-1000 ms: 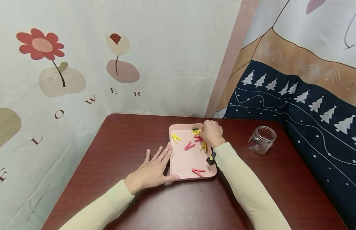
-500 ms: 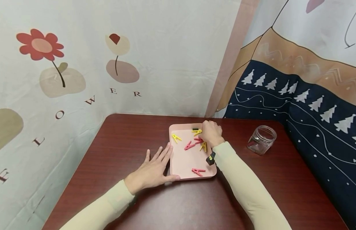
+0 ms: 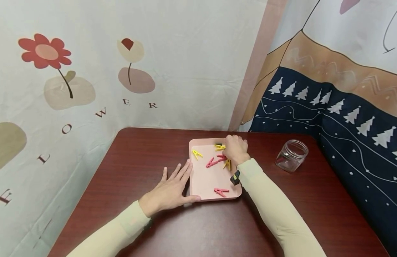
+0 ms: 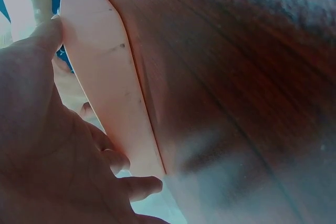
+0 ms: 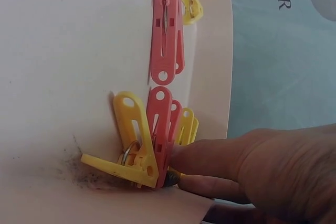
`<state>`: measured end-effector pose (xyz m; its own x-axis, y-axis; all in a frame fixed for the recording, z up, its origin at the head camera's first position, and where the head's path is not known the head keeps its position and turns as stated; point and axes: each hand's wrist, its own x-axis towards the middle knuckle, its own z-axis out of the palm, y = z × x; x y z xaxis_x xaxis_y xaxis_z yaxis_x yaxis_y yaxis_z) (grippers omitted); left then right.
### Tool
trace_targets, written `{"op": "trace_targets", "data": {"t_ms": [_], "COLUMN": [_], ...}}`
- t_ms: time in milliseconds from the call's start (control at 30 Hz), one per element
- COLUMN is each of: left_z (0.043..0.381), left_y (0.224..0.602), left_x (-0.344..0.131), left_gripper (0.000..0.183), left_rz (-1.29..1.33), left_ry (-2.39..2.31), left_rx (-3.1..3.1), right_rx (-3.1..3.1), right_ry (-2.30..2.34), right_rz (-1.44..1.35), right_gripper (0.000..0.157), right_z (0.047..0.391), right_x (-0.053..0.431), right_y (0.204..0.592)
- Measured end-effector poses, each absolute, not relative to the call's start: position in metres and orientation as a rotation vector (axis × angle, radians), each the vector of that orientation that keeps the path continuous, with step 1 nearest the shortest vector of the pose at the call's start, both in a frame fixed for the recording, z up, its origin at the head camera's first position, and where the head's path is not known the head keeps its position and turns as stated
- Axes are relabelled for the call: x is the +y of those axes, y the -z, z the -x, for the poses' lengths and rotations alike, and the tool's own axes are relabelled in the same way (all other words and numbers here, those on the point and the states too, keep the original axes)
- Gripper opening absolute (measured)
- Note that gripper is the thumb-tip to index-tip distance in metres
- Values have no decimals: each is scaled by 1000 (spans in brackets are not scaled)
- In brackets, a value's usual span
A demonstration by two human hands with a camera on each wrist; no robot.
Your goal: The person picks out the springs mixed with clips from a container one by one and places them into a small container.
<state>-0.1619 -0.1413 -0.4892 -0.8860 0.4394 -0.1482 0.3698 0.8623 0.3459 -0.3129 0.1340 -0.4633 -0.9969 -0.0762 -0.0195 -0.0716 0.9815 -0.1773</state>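
A shallow pink tray (image 3: 204,180) lies on the table with red and yellow clothespins in it. My left hand (image 3: 169,191) is spread flat, its fingertips and thumb against the tray's left and near edges. My right hand (image 3: 237,148) reaches down into the far right corner, fingers bent. In the right wrist view its fingertips touch a red clothespin (image 5: 160,114) and a small dark ridged piece (image 5: 171,177); whether they pinch either is hidden. A yellow clothespin (image 5: 134,135) leans beside them, and another red clothespin (image 5: 165,35) lies end to end with the first.
An open glass jar (image 3: 292,156) stands on the brown table (image 3: 143,153), right of the tray. A red clothespin (image 3: 221,192) lies near the tray's front, a yellow one (image 3: 197,154) at its left. Printed cloth hangs behind the table.
The red clothespin by my right fingers has slid slightly toward me and left, up against the other red one. The left hand has stayed in place.
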Motion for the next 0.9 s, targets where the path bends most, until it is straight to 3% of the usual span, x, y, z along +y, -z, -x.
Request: {"op": "trace_targets", "data": {"t_ms": [600, 900], "left_z": [162, 162], "left_y": [486, 488], "left_x": [-141, -141], "left_gripper": [128, 129], "left_rz": [-619, -620], "left_ry": [-436, -447], "left_rx": [2827, 2821], "right_rx": [3054, 2940], "right_ry": [300, 300], "right_rz": [161, 264], "right_gripper": [42, 19], "right_z": [319, 312], "right_x": [141, 147], "right_y": [463, 452]}}
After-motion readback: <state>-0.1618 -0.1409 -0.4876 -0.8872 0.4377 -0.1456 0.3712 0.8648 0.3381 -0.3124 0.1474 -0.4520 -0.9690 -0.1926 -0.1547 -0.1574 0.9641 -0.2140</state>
